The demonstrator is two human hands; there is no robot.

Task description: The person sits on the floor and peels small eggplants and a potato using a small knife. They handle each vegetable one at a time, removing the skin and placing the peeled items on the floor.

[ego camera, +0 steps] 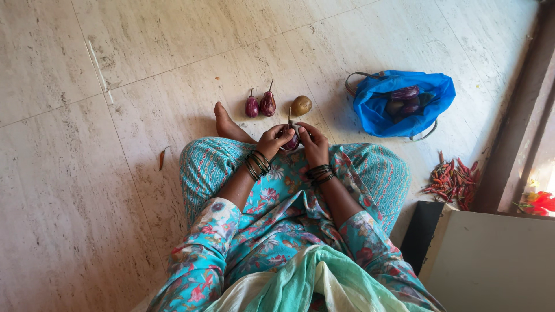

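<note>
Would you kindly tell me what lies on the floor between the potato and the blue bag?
Nothing: in the head view, the floor between the potato and the blue bag is bare.

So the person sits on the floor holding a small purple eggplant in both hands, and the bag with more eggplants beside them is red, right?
Not quite. The bag is blue, not red, as the head view shows; the red things nearby are the chillies on the floor. The rest holds: the left hand and right hand together hold a small purple eggplant.
</note>
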